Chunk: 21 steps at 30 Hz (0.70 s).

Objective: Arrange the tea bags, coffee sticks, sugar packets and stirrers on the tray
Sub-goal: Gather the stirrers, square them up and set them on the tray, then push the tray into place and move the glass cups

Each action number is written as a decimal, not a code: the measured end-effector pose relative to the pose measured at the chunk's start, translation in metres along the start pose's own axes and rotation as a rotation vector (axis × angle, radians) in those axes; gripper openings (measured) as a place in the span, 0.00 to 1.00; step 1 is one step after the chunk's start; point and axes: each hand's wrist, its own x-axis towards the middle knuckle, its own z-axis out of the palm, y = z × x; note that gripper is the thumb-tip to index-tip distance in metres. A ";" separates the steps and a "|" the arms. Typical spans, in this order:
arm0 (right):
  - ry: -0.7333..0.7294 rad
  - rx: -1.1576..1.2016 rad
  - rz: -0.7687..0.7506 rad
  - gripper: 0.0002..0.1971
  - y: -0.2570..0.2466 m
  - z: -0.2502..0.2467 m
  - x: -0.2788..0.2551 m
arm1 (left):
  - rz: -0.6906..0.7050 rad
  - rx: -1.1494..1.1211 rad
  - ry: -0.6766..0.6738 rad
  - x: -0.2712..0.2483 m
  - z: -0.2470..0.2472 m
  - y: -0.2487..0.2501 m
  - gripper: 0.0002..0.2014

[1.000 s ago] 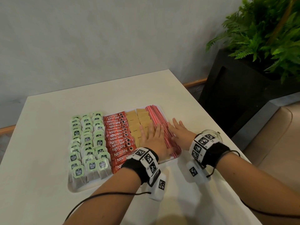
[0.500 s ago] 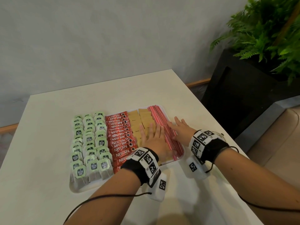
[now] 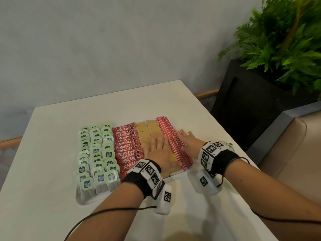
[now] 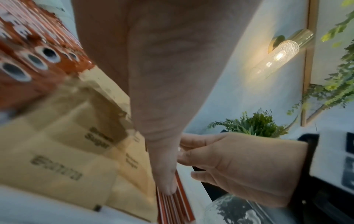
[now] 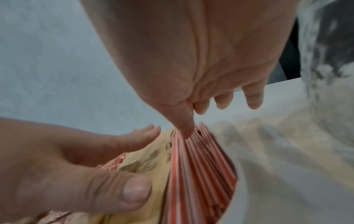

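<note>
On the tray (image 3: 171, 174), both flat, released hands; "Brown Sugar" print legible only from left wrist.

Soft even light; my wrist views blur and warp; wall lamp (image 4: 281, 53) glares; fern (image 3: 284, 40) smeared.

Green-tagged tea bags (image 3: 97, 153), red coffee sticks (image 3: 127, 146), tan sugar packets (image 3: 147, 131) (brown lettering), red-and-white striped stirrers (image 3: 169, 129).

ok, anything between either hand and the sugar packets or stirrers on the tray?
Nothing visible. The left hand lies flat on the sugar packets; the right hand lies flat on the stirrers at the tray's right edge.
</note>
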 end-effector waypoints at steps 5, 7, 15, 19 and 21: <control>0.068 0.082 -0.104 0.47 -0.021 0.010 -0.021 | -0.098 -0.071 -0.011 -0.035 0.004 -0.021 0.65; 0.095 0.080 -0.138 0.61 -0.030 0.020 -0.032 | -0.122 -0.076 0.028 -0.051 0.011 -0.034 0.69; 0.207 0.111 0.065 0.84 -0.042 0.048 -0.048 | -0.479 -0.211 0.202 -0.114 0.042 -0.100 0.79; 0.203 0.244 0.135 0.85 -0.048 0.049 -0.038 | -0.548 -0.369 0.159 -0.127 0.053 -0.127 0.76; 0.192 0.248 0.151 0.86 -0.050 0.052 -0.034 | -0.543 -0.433 0.168 -0.129 0.054 -0.132 0.75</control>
